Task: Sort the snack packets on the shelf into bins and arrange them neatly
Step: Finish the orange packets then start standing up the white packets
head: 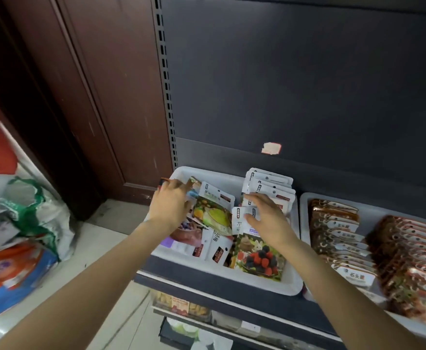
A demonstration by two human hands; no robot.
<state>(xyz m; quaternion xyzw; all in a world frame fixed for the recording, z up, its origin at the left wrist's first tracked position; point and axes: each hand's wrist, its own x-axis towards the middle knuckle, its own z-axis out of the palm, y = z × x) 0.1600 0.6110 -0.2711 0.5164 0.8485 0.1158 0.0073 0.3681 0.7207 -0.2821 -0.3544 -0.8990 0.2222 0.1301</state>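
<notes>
A white bin on the shelf holds mixed snack packets. A yellow-green fruit packet leans at its middle left, a berry packet lies at the front, and a row of white packets stands at the back right. My left hand reaches into the bin's left side, fingers curled on the packets near the far left corner. My right hand lies over the white packets at the middle, thumb on one white packet.
A second white bin to the right holds two neat rows of brown-orange packets. The dark shelf back panel rises behind. Bags lie on the floor at left, beside a brown door. Lower shelves hold more goods.
</notes>
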